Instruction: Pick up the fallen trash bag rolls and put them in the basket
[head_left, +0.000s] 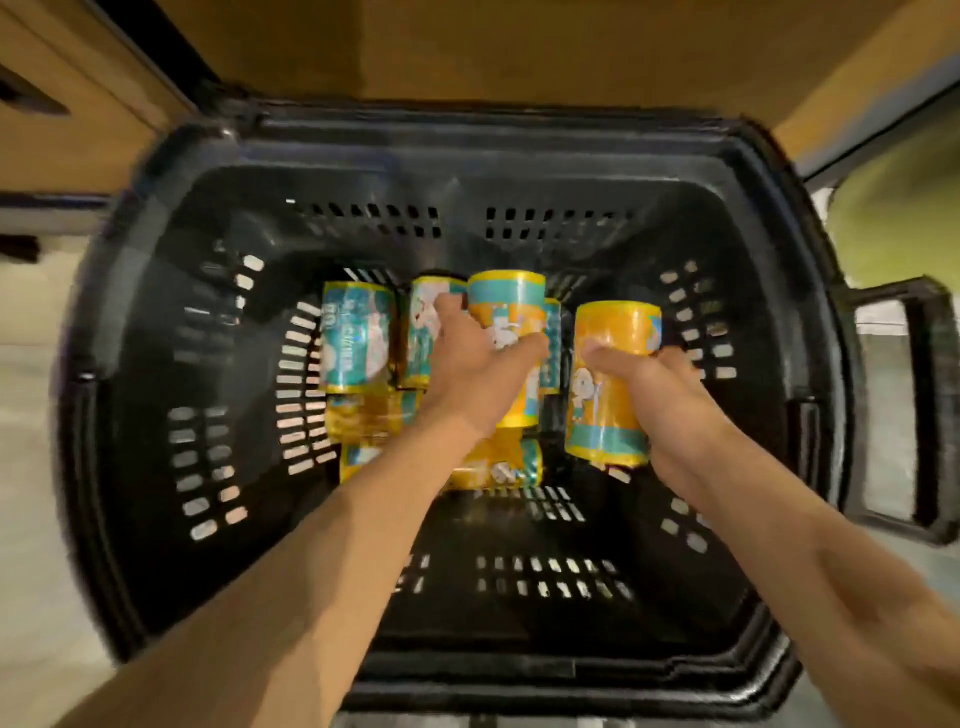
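A black plastic basket (156, 364) with slotted walls fills the view from above. Both my arms reach down into it. My left hand (470, 364) grips a yellow and teal trash bag roll (506, 301) held upright over the middle of the basket. My right hand (660, 395) grips another yellow and teal roll (615, 332) to the right of it. Several more rolls lie on the basket floor, among them one at the left (356, 338) and one at the front (493, 470) under my left wrist.
The basket's black handle (930, 415) hangs folded down on the right side. Brown wooden panels (467, 41) rise behind the basket. Pale floor (31, 415) shows at the left. The near half of the basket floor (519, 613) holds no rolls.
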